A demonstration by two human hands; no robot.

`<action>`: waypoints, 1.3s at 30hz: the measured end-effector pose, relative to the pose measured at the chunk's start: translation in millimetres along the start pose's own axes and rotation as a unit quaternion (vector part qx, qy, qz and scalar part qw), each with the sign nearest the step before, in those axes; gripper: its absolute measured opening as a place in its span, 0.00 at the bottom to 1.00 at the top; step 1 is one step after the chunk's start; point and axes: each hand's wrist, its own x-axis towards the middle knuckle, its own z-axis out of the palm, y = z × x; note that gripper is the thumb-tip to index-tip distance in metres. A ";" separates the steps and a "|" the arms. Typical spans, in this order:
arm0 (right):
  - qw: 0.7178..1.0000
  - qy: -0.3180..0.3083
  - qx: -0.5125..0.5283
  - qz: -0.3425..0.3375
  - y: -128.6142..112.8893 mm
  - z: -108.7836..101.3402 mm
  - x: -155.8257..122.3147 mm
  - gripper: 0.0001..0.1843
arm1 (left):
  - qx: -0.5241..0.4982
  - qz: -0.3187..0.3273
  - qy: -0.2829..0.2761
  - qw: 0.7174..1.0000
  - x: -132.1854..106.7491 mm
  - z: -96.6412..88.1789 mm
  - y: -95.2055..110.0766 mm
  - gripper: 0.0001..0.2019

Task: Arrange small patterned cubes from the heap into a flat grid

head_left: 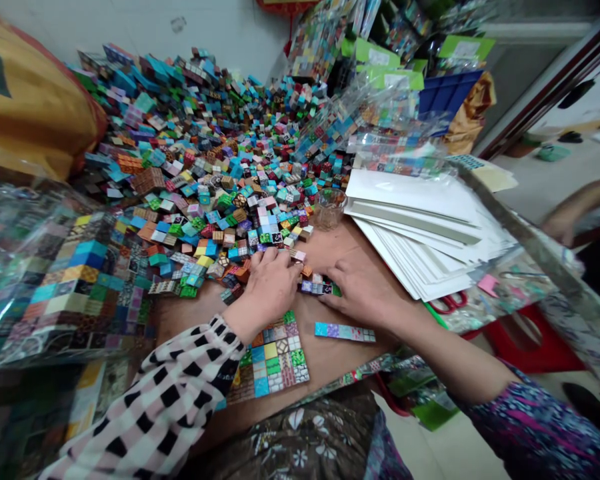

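My left hand [273, 283] is at the near edge of a big heap of small patterned cubes [230, 200]. Its fingers curl down among the front cubes, and what they pinch is hidden. To the right, my right hand [357, 293] has thumb and fingers closed around the end of a short row of cubes [314, 287] lying on the brown board [325, 363]. A separate strip of joined cubes [344, 332] lies closer to me. Partly under my left forearm is a flat panel of cubes [280, 360] set in rows.
White cards [415, 220] are stacked at the right, near red-handled scissors [450, 303]. Clear bags of cubes [70, 280] stand at the left beside a yellow sack [35, 93]. A blue bin [445, 97] is at the back right. Another person's arm [580, 207] shows at far right.
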 end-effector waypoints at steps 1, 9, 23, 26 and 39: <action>1.000 0.000 -0.008 0.001 0.5 -0.3 0.4 0.26 | -0.003 0.002 0.000 1.000 -0.9 0.3 -0.5 0.15; 0.998 -0.014 -0.052 -0.040 -6.0 -10.0 12.9 0.31 | -0.006 0.036 0.031 0.999 -7.7 9.0 -6.3 0.12; 0.999 0.009 0.002 -0.037 -8.9 -0.3 23.1 0.20 | -0.028 0.056 0.054 0.997 -7.9 20.6 -14.4 0.10; 0.999 0.014 0.007 -0.041 -6.6 1.9 22.9 0.22 | -0.022 0.047 0.045 0.998 -7.9 14.7 -13.3 0.11; 0.999 -0.033 0.008 -0.010 -11.5 -10.3 13.2 0.24 | -0.056 0.069 0.048 0.995 -13.3 13.0 -16.1 0.13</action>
